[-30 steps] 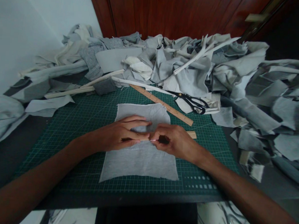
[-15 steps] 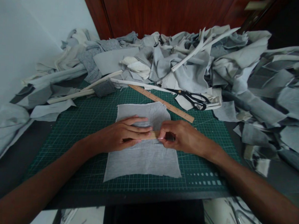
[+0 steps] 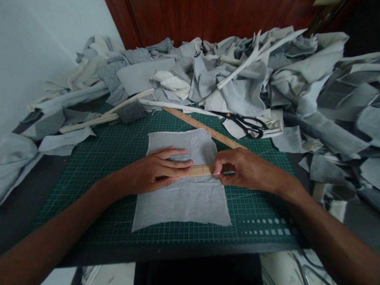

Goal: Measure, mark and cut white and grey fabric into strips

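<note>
Two bare hands work at a grey cloth (image 3: 181,207) lying flat on a green gridded mat (image 3: 107,151). Picture a clock centred on the cloth, with 12 farthest from the person. The left hand (image 3: 159,170) comes in at 9, open and palm down, fingers spread, pressing on the cloth and on a wooden ruler (image 3: 204,171) that runs crosswise over it. The right hand (image 3: 245,168) is at 3, its thumb and forefinger closed in a pinch at the ruler; whether they hold something small, I cannot tell.

A longer ruler (image 3: 206,129) slants from 11 to 1, apart from the first, its near end just beyond the right hand. Black-handled scissors (image 3: 239,121) rest at 1, near a pale strip (image 3: 179,106). Scraps (image 3: 208,78) in grey and cream heap from 10 round to 3. A reddish-brown door (image 3: 198,14) stands at 12, a pale wall (image 3: 40,39) at 10.
</note>
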The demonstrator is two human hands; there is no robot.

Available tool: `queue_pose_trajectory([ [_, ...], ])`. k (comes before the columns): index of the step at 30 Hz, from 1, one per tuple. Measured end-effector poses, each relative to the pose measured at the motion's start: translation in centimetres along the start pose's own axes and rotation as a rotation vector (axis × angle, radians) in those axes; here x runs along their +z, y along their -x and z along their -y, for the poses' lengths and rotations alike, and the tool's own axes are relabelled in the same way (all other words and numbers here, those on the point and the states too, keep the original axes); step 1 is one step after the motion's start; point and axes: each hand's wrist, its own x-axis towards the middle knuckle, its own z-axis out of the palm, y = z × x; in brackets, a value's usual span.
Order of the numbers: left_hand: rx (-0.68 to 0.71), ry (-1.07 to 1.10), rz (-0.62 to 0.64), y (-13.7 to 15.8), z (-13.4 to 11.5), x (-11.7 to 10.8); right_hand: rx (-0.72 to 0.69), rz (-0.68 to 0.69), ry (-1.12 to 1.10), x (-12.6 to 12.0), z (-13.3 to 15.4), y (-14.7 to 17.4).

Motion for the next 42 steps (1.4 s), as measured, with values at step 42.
queue_pose_trajectory([
  [42,0.002,-0.009,-0.011,0.1,0.1,0.4,-0.049,-0.042,-0.093,1.4,0.2,-0.4],
])
